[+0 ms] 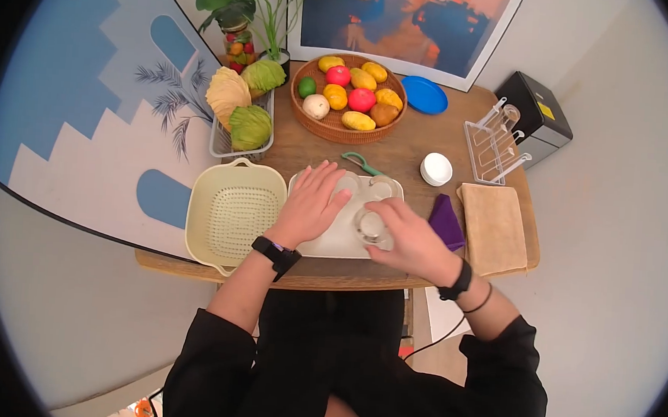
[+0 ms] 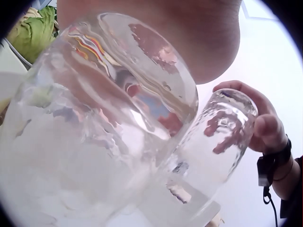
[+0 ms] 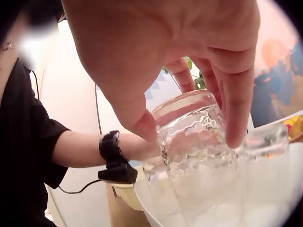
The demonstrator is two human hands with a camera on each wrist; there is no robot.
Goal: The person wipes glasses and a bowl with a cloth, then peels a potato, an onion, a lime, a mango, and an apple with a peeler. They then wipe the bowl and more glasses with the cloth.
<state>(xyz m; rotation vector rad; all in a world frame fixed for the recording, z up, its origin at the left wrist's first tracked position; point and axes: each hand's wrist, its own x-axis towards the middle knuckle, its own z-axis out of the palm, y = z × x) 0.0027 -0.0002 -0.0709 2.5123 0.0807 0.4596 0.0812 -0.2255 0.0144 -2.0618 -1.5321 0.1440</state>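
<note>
At white tray (image 1: 331, 243) | right hand (image 1: 407, 245) grips glass (image 1: 370, 225) | yellow label (image 1: 545, 110) (unreadable)

The glass (image 3: 199, 149) is clear with a rippled pattern, the tray (image 1: 331, 244) white. The colander (image 1: 234, 215) is pale yellow, patterned with rows of holes. The peeler (image 1: 363, 164) is green, the napkin (image 1: 446, 222) purple, the cloth (image 1: 494, 229) tan, the plate (image 1: 425, 95) blue, 2 fruits (image 1: 362, 100) pinkish-red.
</note>
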